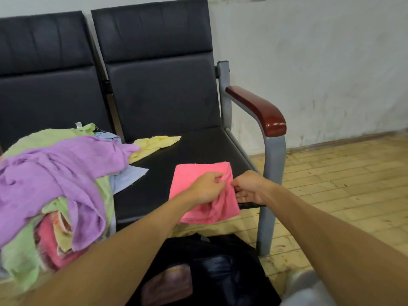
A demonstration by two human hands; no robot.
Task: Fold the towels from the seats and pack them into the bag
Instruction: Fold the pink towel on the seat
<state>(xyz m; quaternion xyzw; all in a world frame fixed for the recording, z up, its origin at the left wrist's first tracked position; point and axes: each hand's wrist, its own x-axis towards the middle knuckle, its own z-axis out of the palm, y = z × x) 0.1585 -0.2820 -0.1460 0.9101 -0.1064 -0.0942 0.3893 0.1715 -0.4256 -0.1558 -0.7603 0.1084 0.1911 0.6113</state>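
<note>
A pink towel (192, 173), folded into a rough square, lies at the front right of the black seat (198, 146), and its near edge hangs over the seat's front. My left hand (206, 187) rests on it and pinches the cloth near its right side. My right hand (249, 187) grips the towel's right edge. A heap of towels (50, 173), purple, green, blue, pink and yellow, covers the left seat. A yellow towel (154, 144) trails onto the right seat. The black bag (223, 272) stands open on the floor below my arms, with a pale folded towel (167, 286) inside.
The seat's metal frame with a red-brown armrest (258, 109) stands close to the right of my right hand. A white wall is behind the seats. Wooden floor (342, 177) stretches to the right. A grey shoe (302, 281) shows at the lower right.
</note>
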